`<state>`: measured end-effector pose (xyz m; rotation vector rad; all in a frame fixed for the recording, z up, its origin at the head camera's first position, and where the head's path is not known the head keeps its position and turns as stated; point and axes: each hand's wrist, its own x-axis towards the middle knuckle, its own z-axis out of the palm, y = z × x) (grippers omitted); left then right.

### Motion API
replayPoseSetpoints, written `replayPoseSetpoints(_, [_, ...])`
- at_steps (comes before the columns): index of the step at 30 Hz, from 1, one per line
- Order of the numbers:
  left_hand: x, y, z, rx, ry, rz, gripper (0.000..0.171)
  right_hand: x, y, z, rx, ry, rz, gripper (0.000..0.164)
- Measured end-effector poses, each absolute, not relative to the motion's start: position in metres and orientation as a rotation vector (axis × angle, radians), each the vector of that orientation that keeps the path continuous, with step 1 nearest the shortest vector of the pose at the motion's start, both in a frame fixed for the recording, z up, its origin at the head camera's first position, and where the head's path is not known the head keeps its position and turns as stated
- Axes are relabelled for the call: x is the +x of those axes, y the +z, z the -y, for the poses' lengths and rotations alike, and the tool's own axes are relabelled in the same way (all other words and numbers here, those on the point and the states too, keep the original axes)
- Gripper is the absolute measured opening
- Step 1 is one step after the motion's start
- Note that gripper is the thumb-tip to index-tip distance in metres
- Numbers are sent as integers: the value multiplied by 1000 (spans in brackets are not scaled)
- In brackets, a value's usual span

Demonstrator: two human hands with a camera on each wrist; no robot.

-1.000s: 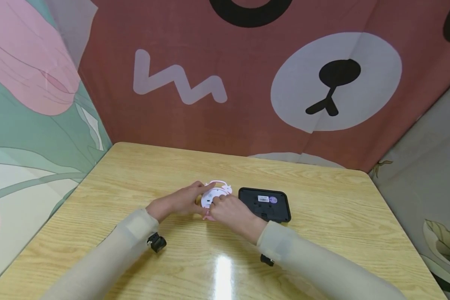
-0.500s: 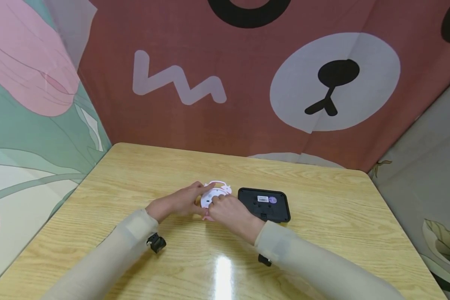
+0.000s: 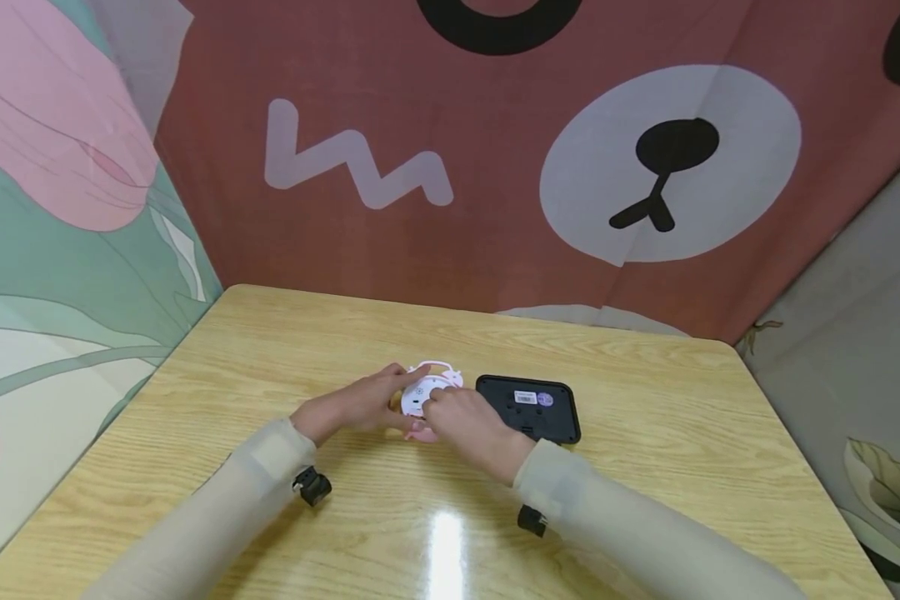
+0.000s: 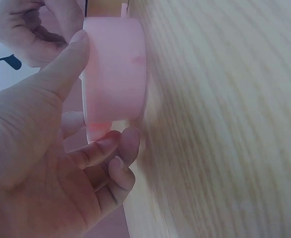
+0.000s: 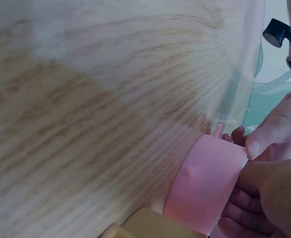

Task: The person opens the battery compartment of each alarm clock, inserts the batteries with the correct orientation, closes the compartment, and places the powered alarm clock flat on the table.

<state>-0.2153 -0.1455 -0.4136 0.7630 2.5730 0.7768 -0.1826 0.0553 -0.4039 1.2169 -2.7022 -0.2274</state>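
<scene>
A pink alarm clock (image 3: 417, 393) with a white back, a looped handle and bells lies face down on the wooden table (image 3: 285, 350). My left hand (image 3: 371, 400) grips it from the left; in the left wrist view the thumb presses the back rim of the pink case (image 4: 116, 69), and the fingers curl near a foot. My right hand (image 3: 467, 423) has its fingers and thumb curled in against the lower right of the clock's back. Its fingertips are hidden, so I cannot tell which part they work on.
Just right of the clock lies a black rectangular device (image 3: 528, 410), underside up, with a white label and a purple sticker. Behind the table hangs a reddish-brown cloth (image 3: 375, 250) with a bear's face. A small black camera (image 3: 312, 485) sits at the left wrist.
My right hand has shifted slightly right, showing a little more of the clock's lower back and pink edge. My left hand and the black device stay in place.
</scene>
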Motion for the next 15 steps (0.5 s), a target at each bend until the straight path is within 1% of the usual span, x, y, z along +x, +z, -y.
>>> replayPoseSetpoints(8, [-215,-416,147,780,789,-2572,91,-185,-407,-59,1261,-235,2623,11])
replayPoseSetpoints(13, [-217,-418,147,784,787,-2578,92,-185,-404,-60,1278,-315,2543,11])
replayPoseSetpoints(15, [-217,-418,147,782,790,-2577,92,-185,-403,-60,1287,-374,2519,13])
